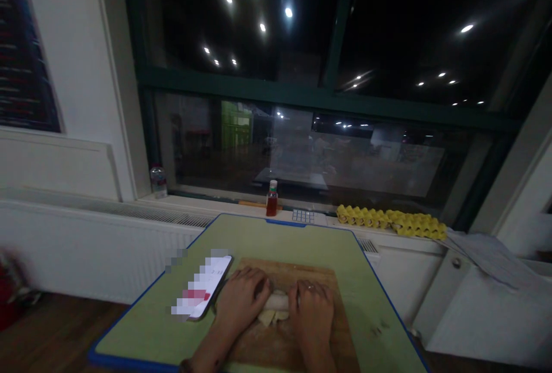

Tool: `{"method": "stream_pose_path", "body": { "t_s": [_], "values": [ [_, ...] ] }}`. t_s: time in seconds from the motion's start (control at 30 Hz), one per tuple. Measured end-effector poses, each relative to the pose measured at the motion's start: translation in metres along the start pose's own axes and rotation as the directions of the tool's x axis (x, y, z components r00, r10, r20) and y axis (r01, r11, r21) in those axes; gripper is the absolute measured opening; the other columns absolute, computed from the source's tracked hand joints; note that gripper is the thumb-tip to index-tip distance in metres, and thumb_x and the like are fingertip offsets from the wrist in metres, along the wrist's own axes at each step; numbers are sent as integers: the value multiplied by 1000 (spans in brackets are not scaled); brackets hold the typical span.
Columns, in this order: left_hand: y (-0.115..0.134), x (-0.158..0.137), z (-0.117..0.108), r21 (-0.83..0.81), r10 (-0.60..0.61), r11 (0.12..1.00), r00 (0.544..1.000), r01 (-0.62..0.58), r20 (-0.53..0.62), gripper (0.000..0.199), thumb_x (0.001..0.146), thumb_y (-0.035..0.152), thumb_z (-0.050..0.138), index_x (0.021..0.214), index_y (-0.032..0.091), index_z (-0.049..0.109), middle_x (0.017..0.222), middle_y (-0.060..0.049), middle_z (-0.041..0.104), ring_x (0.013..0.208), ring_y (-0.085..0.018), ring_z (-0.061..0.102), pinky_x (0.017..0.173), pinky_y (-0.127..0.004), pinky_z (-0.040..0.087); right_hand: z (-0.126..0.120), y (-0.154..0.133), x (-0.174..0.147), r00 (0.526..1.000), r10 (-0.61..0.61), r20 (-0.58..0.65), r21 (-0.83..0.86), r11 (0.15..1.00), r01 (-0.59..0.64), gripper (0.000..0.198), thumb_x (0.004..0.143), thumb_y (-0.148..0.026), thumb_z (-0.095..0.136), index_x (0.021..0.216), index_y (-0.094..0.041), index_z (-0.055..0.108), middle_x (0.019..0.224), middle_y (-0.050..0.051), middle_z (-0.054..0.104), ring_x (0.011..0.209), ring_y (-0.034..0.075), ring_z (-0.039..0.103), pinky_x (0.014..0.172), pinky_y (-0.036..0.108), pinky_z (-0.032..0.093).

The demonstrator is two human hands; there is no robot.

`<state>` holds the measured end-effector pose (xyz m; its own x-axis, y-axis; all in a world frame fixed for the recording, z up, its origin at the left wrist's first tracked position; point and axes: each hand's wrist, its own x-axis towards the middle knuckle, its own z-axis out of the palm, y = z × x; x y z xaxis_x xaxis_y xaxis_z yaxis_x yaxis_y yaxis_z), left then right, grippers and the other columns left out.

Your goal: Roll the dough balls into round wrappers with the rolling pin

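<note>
A pale rolling pin (276, 302) lies crosswise on a wooden cutting board (287, 350), its middle showing between my hands. Under and just in front of it is a piece of cream-coloured dough (271, 318) with an uneven edge. My left hand (246, 292) is curled over the left end of the pin, thumb pointing inward. On the right end rests my right hand (313, 304), fingers bent over it and a ring on one finger. Both pin ends are covered by the hands.
Left of the board a phone (204, 292) with a lit screen lies on the green folding table (155, 327). Along the windowsill stand a bottle of red liquid (271, 200), a clear bottle (158, 182) and yellow egg trays (388, 219). A white radiator (86, 252) runs along the wall.
</note>
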<state>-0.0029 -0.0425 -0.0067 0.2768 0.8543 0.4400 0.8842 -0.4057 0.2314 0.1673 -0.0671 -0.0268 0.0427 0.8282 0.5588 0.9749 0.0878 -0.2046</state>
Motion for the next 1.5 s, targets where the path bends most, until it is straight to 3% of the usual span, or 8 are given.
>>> {"method": "stream_pose_path", "body": {
  "t_s": [0.33,0.47,0.57,0.67,0.87,1.17,1.33,1.5],
  "values": [
    [0,-4,2,32,136,990,989,-138,59,32,96,26,35,84,22,65,86,-3,69,88,-21,61,80,-34,43,-3,-1,1,999,-34,-2,-34,999,34,30,95,-18,42,88,-18,71,85,8,73,82,19,66,86,35,41],
    [2,-2,4,78,53,996,999,-53,3,27,93,29,40,101,20,65,108,-7,69,103,-25,59,91,-39,41,-10,-2,2,998,-55,30,-59,997,57,31,96,-18,39,103,-17,70,108,12,71,96,19,66,87,32,45],
    [0,0,8,87,-4,996,1000,3,10,32,92,32,44,116,19,61,125,-9,63,117,-26,54,102,-43,36,-17,-4,5,993,-26,111,-104,994,38,32,97,-18,39,106,-17,70,107,12,71,97,21,66,90,35,45],
    [-1,-1,10,88,4,996,999,-7,41,33,94,33,42,118,19,60,130,-8,61,124,-27,50,107,-45,33,-22,-5,6,977,7,213,-148,989,25,34,97,-19,37,110,-15,69,102,14,72,94,22,68,88,36,47],
    [3,-15,12,90,19,996,1000,-18,-2,37,95,33,39,126,23,58,136,-7,57,130,-30,45,106,-49,34,-20,-4,-10,966,-4,258,-205,977,58,36,96,-20,39,122,-17,63,121,16,65,117,26,58,100,43,41],
    [-9,34,15,75,-62,996,948,41,312,56,94,41,33,144,18,39,151,-13,37,141,-32,28,113,-55,19,-14,-6,40,917,56,394,-181,983,17,50,95,-26,38,143,-13,42,142,18,46,135,27,39,107,42,34],
    [-15,51,21,85,-117,992,939,95,322,54,95,37,30,145,20,38,154,-11,32,143,-31,23,113,-57,16,-4,-5,63,891,17,454,-176,982,71,52,95,-22,34,146,-11,36,146,16,41,139,23,34,110,37,30],
    [-11,39,20,134,-33,991,956,-6,291,50,95,33,31,143,21,42,152,-9,37,142,-31,25,113,-56,16,0,-2,53,911,-20,412,-148,985,88,50,95,-21,31,143,-12,43,141,15,49,135,22,41,110,36,31]
  ]
}}
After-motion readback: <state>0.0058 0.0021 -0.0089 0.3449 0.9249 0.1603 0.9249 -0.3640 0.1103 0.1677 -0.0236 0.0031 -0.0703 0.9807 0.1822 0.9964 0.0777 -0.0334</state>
